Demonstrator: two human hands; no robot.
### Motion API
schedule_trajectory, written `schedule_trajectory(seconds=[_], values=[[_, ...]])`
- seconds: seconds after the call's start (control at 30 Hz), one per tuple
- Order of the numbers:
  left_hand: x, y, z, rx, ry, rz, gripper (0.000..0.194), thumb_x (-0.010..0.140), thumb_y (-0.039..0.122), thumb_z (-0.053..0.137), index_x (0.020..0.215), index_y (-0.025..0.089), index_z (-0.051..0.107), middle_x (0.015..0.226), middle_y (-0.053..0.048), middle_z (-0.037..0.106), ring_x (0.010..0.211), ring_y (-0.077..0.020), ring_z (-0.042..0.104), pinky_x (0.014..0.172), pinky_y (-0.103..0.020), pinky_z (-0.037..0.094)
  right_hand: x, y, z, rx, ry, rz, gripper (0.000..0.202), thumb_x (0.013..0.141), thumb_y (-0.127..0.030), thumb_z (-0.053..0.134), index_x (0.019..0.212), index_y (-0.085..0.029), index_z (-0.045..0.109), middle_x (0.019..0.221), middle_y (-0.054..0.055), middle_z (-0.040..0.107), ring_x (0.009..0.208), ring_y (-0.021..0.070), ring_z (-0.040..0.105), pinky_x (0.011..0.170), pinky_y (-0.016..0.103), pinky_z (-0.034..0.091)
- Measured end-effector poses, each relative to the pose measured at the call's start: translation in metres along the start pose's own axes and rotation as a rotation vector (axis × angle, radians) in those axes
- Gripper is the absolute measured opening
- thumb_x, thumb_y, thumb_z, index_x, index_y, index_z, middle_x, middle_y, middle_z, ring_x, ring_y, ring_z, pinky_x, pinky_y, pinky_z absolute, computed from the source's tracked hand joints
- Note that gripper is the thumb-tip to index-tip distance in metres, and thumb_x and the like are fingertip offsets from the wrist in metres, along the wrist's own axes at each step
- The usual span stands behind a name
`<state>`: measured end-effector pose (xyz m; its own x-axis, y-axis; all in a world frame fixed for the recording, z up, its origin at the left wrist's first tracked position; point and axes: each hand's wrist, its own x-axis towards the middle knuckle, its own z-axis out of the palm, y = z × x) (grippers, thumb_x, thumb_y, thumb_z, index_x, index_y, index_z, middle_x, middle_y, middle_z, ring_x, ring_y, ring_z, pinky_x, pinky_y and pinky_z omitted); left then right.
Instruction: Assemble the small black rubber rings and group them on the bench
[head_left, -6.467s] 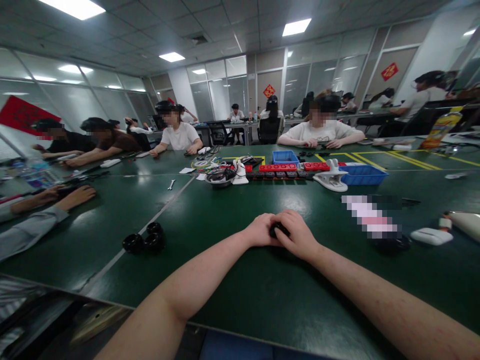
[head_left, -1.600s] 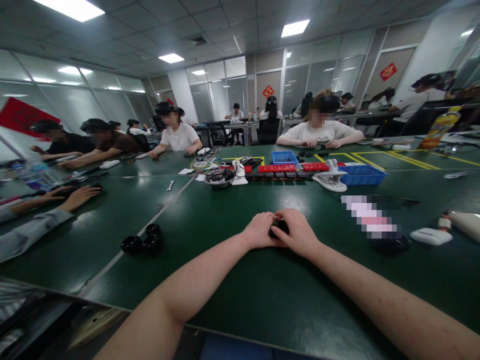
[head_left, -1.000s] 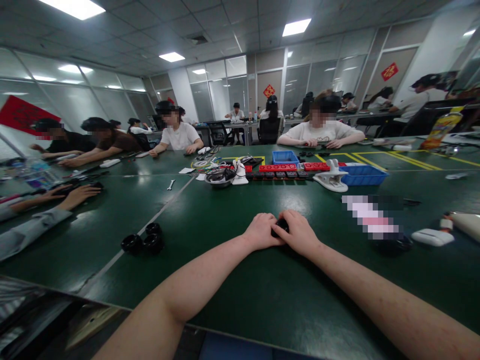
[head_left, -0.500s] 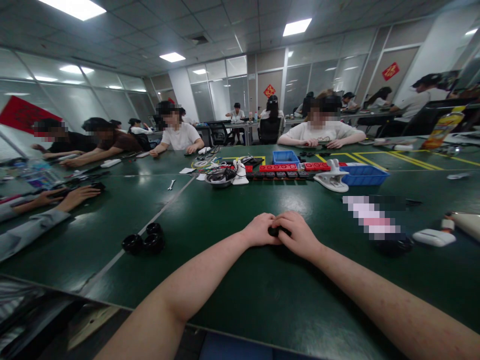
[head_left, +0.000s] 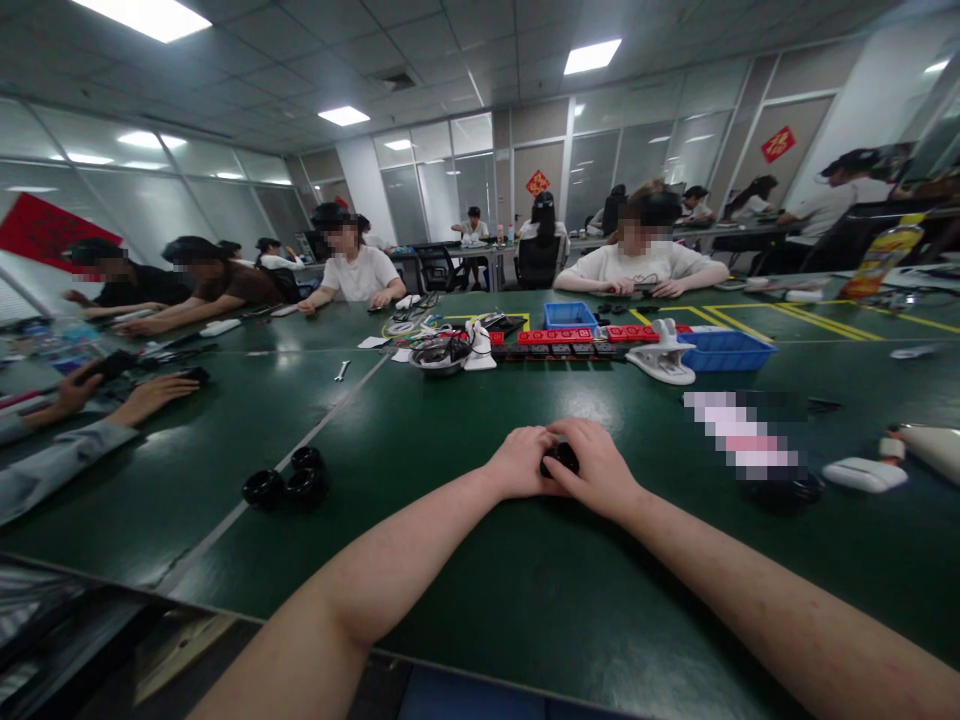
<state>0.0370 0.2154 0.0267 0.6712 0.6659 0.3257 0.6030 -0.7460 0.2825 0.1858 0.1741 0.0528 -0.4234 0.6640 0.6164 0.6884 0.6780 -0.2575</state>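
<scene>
Both hands are closed around a small glossy black round piece [head_left: 560,460], hollow like a little cup, just above or on the green table. My left hand [head_left: 523,461] grips its left side, fingers curled behind it. My right hand [head_left: 598,462] wraps over its far edge and right side, with the thumb across the front. Fingers hide much of the piece, so its exact kind cannot be told. Three similar black round pieces [head_left: 288,482] stand grouped on the table to the left.
On the green table [head_left: 450,600] lie a small wrench [head_left: 342,371], a white clip [head_left: 664,353], red power strips [head_left: 555,336], a blue bin [head_left: 726,350] and a white case [head_left: 865,474]. A co-worker's hands [head_left: 154,398] rest at the left. Other people sit around.
The black piece has turned between my hands, so its round hollow end now shows more. My right fingers and thumb have shifted slightly. At the left, a co-worker's hand has lifted a dark object.
</scene>
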Motion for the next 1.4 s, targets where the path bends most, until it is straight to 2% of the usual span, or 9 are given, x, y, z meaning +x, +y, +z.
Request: schedule_trajectory(seconds=[0.2, 0.43, 0.73, 0.87, 0.97, 1.03, 1.17, 1.27, 1.4], values=[[0.001, 0.005, -0.001, 0.031, -0.011, -0.027, 0.041, 0.062, 0.052, 0.064, 0.079, 0.016, 0.054, 0.086, -0.005, 0.055, 0.087, -0.0226, 0.052, 0.083, -0.037, 0.039, 0.0, 0.008, 0.01, -0.068, -0.035, 0.118, 0.021, 0.077, -0.035, 0.051, 0.087, -0.016, 0.05, 0.084, 0.008, 0.056, 0.08, 0.0227, 0.05, 0.074, 0.038, 0.041], [0.001, 0.007, -0.002, 0.01, -0.023, -0.033, 0.04, 0.064, 0.048, 0.064, 0.086, 0.016, 0.053, 0.087, -0.005, 0.055, 0.084, -0.0212, 0.052, 0.08, -0.035, 0.041, 0.001, 0.007, 0.009, -0.097, -0.074, 0.159, 0.019, 0.078, -0.037, 0.05, 0.079, -0.018, 0.05, 0.079, 0.005, 0.055, 0.076, 0.0196, 0.051, 0.071, 0.032, 0.04], [0.002, 0.004, -0.003, -0.016, -0.029, -0.039, 0.033, 0.063, 0.047, 0.063, 0.072, 0.017, 0.053, 0.078, -0.003, 0.052, 0.077, -0.0191, 0.05, 0.072, -0.031, 0.043, 0.0, 0.008, 0.011, -0.128, -0.052, 0.219, 0.023, 0.076, -0.041, 0.052, 0.077, -0.018, 0.05, 0.075, 0.006, 0.054, 0.072, 0.0212, 0.05, 0.067, 0.034, 0.039], [0.002, 0.001, -0.004, -0.032, -0.033, -0.045, 0.031, 0.062, 0.044, 0.064, 0.072, 0.016, 0.054, 0.079, -0.003, 0.051, 0.077, -0.0194, 0.05, 0.072, -0.031, 0.042, 0.002, 0.006, 0.007, -0.086, -0.065, 0.169, 0.017, 0.075, -0.035, 0.052, 0.076, -0.018, 0.052, 0.075, 0.005, 0.055, 0.072, 0.0201, 0.051, 0.066, 0.033, 0.039], [0.001, -0.002, -0.005, -0.053, -0.046, -0.036, 0.032, 0.063, 0.04, 0.064, 0.081, 0.016, 0.056, 0.083, -0.004, 0.052, 0.081, -0.0197, 0.05, 0.075, -0.031, 0.042, 0.002, 0.003, 0.002, -0.028, -0.076, 0.09, 0.011, 0.073, -0.025, 0.051, 0.08, -0.018, 0.055, 0.08, 0.005, 0.057, 0.077, 0.0201, 0.052, 0.071, 0.034, 0.04], [0.001, -0.004, -0.005, -0.072, -0.06, -0.021, 0.035, 0.062, 0.039, 0.065, 0.087, 0.016, 0.056, 0.089, -0.004, 0.053, 0.084, -0.0199, 0.05, 0.077, -0.031, 0.042, 0.002, 0.002, 0.0, 0.018, -0.078, 0.028, 0.013, 0.071, -0.018, 0.048, 0.081, -0.019, 0.056, 0.082, 0.005, 0.059, 0.08, 0.0198, 0.052, 0.075, 0.035, 0.039], [0.002, -0.007, -0.004, -0.099, -0.09, 0.021, 0.028, 0.063, 0.038, 0.066, 0.08, 0.018, 0.059, 0.095, -0.002, 0.055, 0.089, -0.0191, 0.05, 0.082, -0.03, 0.04, 0.0, 0.0, -0.001, 0.1, -0.058, -0.076, 0.017, 0.069, -0.011, 0.041, 0.071, -0.02, 0.055, 0.076, 0.002, 0.061, 0.078, 0.017, 0.055, 0.085, 0.037, 0.036], [0.003, -0.009, -0.002, -0.105, -0.099, 0.03, 0.024, 0.063, 0.037, 0.066, 0.076, 0.018, 0.059, 0.094, -0.002, 0.055, 0.09, -0.0194, 0.05, 0.083, -0.03, 0.039, -0.002, -0.002, 0.001, 0.138, -0.05, -0.108, 0.019, 0.07, -0.01, 0.038, 0.07, -0.02, 0.054, 0.073, 0.003, 0.061, 0.077, 0.0165, 0.055, 0.082, 0.034, 0.04], [0.002, -0.009, -0.001, -0.108, -0.083, 0.001, 0.034, 0.063, 0.039, 0.065, 0.088, 0.018, 0.057, 0.093, -0.003, 0.055, 0.089, -0.021, 0.051, 0.08, -0.033, 0.041, -0.003, -0.004, 0.001, 0.145, -0.042, -0.102, 0.022, 0.07, -0.01, 0.038, 0.082, -0.02, 0.054, 0.081, 0.004, 0.06, 0.08, 0.017, 0.055, 0.076, 0.032, 0.044]])
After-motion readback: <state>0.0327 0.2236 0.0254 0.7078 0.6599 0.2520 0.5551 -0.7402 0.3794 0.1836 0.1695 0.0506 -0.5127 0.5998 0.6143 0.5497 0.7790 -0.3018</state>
